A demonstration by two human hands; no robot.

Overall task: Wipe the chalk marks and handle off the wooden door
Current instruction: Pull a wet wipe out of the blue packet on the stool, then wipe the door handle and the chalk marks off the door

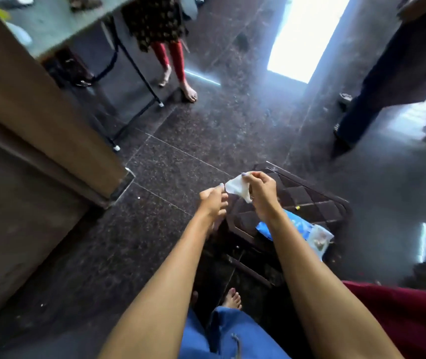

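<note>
Status: my right hand [259, 193] pinches the top corner of a white wipe [237, 189] between thumb and forefinger; rest of fingers curled behind it. My left hand [213, 202] pinches the wipe's opp. edge at the fingertips. Wipe is held in air between both hands, partly unfolded, above the floor [155, 229] and the near-left corner of a dark quilted stool [310, 203]. Blue wipe pack [294, 226] lies on the stool's near edge, flap looks open.

Wooden door [38, 112] stands to my left, well apart from the wipe; view is blurred and no chalk marks or handle can be made out, so wiping prob. not begun.

Risks, in my judgement:
- Wipe is thin and damp-looking; pulling hands apart too hard could tear it.
- Fingertip grip only; a slip drops it on the floor and it picks up grit, which would smear the door.
- Pack left open = remaining wipes dry out.
- Other people's feet [188, 92] nearby; turning to the door w/o looking risks a bump.
</note>
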